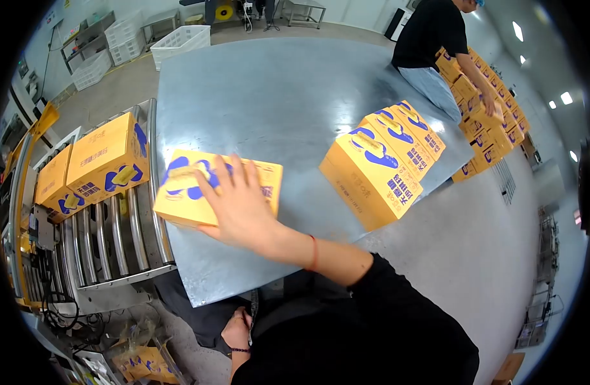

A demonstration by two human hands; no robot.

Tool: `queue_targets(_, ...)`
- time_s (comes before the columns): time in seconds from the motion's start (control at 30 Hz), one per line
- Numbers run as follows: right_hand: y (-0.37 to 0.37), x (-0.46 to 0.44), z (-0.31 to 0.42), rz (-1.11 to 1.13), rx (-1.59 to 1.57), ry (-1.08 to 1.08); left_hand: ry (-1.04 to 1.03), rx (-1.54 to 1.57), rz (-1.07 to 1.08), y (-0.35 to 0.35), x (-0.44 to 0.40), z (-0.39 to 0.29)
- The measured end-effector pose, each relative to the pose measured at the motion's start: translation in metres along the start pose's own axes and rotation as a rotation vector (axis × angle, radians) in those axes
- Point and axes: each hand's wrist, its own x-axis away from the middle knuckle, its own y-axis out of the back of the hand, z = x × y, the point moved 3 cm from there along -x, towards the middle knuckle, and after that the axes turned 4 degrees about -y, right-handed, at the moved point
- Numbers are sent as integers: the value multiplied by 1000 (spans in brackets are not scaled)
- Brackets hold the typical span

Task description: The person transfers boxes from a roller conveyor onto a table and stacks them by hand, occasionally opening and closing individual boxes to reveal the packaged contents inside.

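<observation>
My right hand (240, 205) lies with spread fingers on the upper face of a yellow carton (176, 208) with blue patches, at the left side of the metal table (263, 96). A red cord circles that wrist. Low in the view, beside my lap, my left hand (236, 330) is closed, its fingers curled; whether anything is in them is hidden. A dark strap (254, 311) hangs next to it. Three matching cartons (375, 154) stand in a row at the table's right edge, apart from my hands.
On the left, a roller conveyor (118, 237) carries two yellow cartons (102, 154). A person in a black shirt (429, 38) sits at the table's far right corner, one hand at a stack of cartons (490, 122). White crates (179, 46) stand behind the table.
</observation>
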Motion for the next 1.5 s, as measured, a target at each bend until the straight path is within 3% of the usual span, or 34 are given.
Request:
queue_targets(0.2,55,106,-45,91,128,-244,-12,-26,1,-4,4,3)
queue_targets(0.37,75,150,-98,43,315,-648,-40,58,88,-5,4,8)
queue_targets(0.73,63,175,-272,-34,312,-695,-27,19,59,-49,26,44)
queue_targets(0.9,90,156,-386,-13,320,-661,-2,40,57,-21,11,21)
queue_targets(0.93,89,134,-386,-6,302,-618,1,49,61,-14,5,14)
queue_targets(1.0,92,103,-387,181,507,-880,43,78,64,-11,5,12)
queue_targets(1.03,82,73,-370,126,497,-815,43,119,78,-12,4,13)
queue_targets(1.07,67,50,-342,-140,336,-459,64,106,64,-11,4,14)
queue_targets(1.1,37,23,-332,-260,10,-304,58,115,68,-11,4,13)
queue_targets(1.23,-9,-99,-183,-101,-367,-62,68,160,90,-4,4,9)
queue_targets(1.4,-65,-204,-58,-5,-361,121,58,113,75,-2,7,6)
queue_targets(1.5,-106,-231,-44,22,-211,-9,77,73,52,-3,9,5)
